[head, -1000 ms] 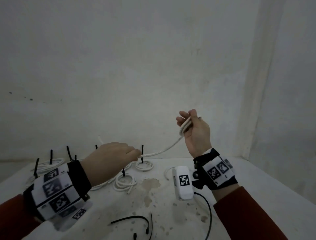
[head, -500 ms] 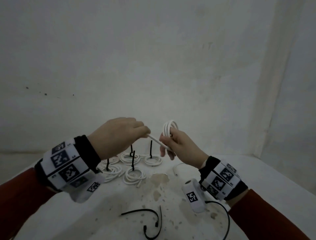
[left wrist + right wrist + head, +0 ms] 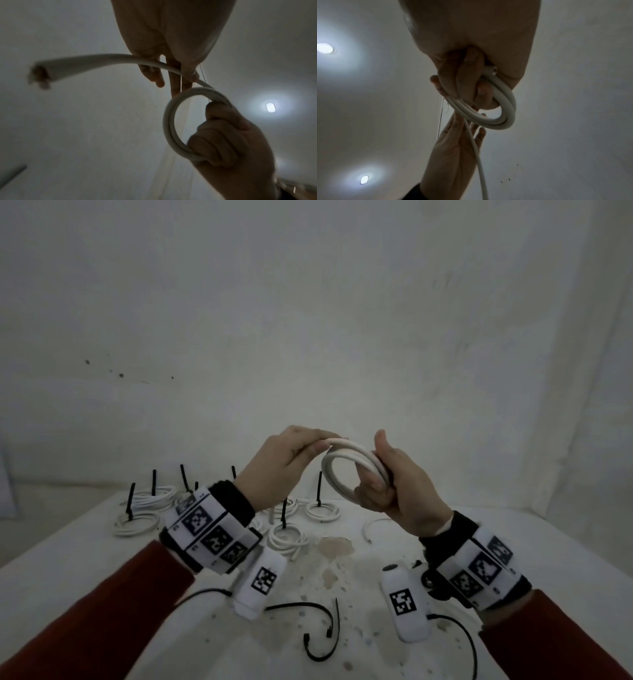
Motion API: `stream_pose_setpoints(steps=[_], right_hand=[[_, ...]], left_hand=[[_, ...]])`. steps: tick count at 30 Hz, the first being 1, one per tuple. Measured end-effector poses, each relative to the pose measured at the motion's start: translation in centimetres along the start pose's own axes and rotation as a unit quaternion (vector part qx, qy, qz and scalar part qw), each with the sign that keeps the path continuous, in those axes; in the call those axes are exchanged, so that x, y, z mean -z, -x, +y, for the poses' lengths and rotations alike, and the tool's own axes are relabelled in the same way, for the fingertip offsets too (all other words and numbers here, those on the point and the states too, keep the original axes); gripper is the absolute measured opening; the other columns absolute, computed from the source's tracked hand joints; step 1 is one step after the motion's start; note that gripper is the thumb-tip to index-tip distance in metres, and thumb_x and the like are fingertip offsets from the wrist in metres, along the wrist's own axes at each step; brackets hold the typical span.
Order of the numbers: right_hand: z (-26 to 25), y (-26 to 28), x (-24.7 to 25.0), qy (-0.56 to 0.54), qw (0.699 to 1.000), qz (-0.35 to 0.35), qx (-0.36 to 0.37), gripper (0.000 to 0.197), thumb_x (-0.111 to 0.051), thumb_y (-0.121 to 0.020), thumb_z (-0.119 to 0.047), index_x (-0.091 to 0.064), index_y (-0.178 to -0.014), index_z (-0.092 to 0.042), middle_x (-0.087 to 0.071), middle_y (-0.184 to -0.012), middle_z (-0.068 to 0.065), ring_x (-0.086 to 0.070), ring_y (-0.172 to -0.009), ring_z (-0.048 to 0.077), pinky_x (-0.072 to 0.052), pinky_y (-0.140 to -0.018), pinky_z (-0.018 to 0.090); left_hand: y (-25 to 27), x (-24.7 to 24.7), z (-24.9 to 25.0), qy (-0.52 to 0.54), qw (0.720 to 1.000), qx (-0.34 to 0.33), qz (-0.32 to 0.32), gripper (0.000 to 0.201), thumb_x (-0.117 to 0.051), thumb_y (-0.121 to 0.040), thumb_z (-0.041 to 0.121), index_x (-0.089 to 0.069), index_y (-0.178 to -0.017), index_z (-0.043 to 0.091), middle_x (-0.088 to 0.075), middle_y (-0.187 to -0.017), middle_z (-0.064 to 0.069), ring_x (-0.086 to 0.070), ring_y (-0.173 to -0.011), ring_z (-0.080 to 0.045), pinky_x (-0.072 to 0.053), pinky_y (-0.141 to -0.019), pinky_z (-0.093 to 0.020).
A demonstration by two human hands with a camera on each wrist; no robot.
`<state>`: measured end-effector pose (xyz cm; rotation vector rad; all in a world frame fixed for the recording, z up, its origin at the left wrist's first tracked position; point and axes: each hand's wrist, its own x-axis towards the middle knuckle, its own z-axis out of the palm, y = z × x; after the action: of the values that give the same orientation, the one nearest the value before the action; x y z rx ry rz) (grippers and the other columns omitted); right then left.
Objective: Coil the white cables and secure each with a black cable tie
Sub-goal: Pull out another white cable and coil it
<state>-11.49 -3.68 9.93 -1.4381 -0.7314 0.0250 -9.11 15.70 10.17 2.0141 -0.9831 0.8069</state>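
Observation:
Above the table, my right hand (image 3: 376,477) grips a white cable coil (image 3: 326,474) of a few loops, ring upright and facing me. My left hand (image 3: 323,444) pinches the cable's tail at the top of the ring. In the left wrist view, the left hand's thumb and fingers (image 3: 187,79) hold the tail just before the coil (image 3: 167,121), and the cut free end (image 3: 39,75) sticks out left. From the right wrist, the right hand's fingers (image 3: 467,83) curl through the coil (image 3: 506,108). Two loose black cable ties (image 3: 301,607) lie on the table near me.
Several coiled white cables with upright black ties (image 3: 137,523) (image 3: 287,537) (image 3: 322,512) lie at the back left and middle of the white table (image 3: 428,655). A short loose white cable (image 3: 370,525) lies right of them. A brown stain (image 3: 334,546) marks the middle. Walls close behind and right.
The stretch of cable between my hands has been wound in. My left hand rose and closed on the right hand, bringing the tail to the coil's top; the ring now faces me.

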Motion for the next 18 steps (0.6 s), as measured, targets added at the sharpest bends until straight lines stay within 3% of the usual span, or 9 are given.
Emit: stream_pose_setpoints(steps=[2, 4, 8, 10, 14, 18], right_hand=[[0.1, -0.3, -0.2, -0.064, 0.998, -0.003, 0.001, 0.064, -0.027, -0.096, -0.055, -0.036, -0.049, -0.012, -0.024, -0.033, -0.006, -0.017, -0.031, 0.009, -0.012, -0.045, 0.029], [0.3, -0.4, -0.5, -0.104, 0.994, 0.015, -0.008, 0.062, -0.028, -0.092, -0.055, -0.033, -0.047, -0.012, -0.022, -0.032, -0.006, -0.015, -0.03, 0.009, -0.008, -0.048, 0.034], [1.1, -0.6, -0.9, -0.175, 0.982, 0.07, -0.014, 0.065, -0.026, -0.095, -0.055, -0.036, -0.042, -0.018, -0.019, -0.03, -0.005, -0.013, -0.029, 0.009, -0.008, -0.046, 0.03], [1.5, -0.7, -1.3, -0.183, 0.975, 0.126, -0.013, 0.066, -0.026, -0.099, -0.05, -0.034, -0.043, -0.018, -0.018, -0.031, -0.004, -0.013, -0.029, 0.011, -0.013, -0.043, 0.026], [2.3, -1.0, -2.1, -0.117, 0.963, 0.242, -0.018, 0.059, -0.029, -0.103, -0.042, -0.034, -0.05, -0.015, -0.019, -0.037, -0.002, -0.015, -0.033, 0.015, -0.018, -0.048, 0.031], [1.5, -1.6, -2.0, -0.056, 0.968, 0.243, -0.033, 0.047, -0.029, -0.104, -0.035, -0.036, -0.062, -0.014, -0.021, -0.039, -0.004, -0.015, -0.035, 0.014, -0.019, -0.043, 0.026]], left_hand=[[0.3, -1.3, 0.4, 0.114, 0.993, 0.024, 0.02, 0.024, -0.04, -0.099, 0.022, -0.062, -0.103, 0.03, -0.067, -0.094, 0.017, -0.059, -0.093, -0.002, -0.044, -0.086, -0.02], [0.5, -2.3, 0.9, 0.223, 0.973, 0.055, 0.037, 0.029, -0.035, -0.101, 0.017, -0.063, -0.097, 0.022, -0.067, -0.081, 0.011, -0.06, -0.082, -0.007, -0.045, -0.077, -0.02], [0.8, -3.6, 2.0, 0.394, 0.899, 0.181, 0.059, 0.039, -0.033, -0.097, 0.034, -0.059, -0.082, 0.009, -0.042, -0.055, 0.003, -0.048, -0.053, -0.013, -0.049, -0.065, -0.026], [0.8, -3.8, 2.2, 0.408, 0.889, 0.197, 0.062, 0.04, -0.03, -0.1, 0.031, -0.054, -0.079, 0.008, -0.033, -0.052, 0.007, -0.036, -0.047, -0.01, -0.047, -0.06, -0.025], [0.8, -4.0, 2.1, 0.353, 0.912, 0.197, 0.059, 0.038, -0.027, -0.103, 0.028, -0.048, -0.077, 0.009, -0.03, -0.052, 0.011, -0.03, -0.046, -0.008, -0.041, -0.055, -0.024], [1.3, -3.6, 2.2, 0.397, 0.891, 0.221, 0.019, 0.039, -0.029, -0.098, 0.039, -0.043, -0.076, 0.009, -0.028, -0.051, 0.008, -0.033, -0.046, -0.01, -0.047, -0.061, -0.028]])
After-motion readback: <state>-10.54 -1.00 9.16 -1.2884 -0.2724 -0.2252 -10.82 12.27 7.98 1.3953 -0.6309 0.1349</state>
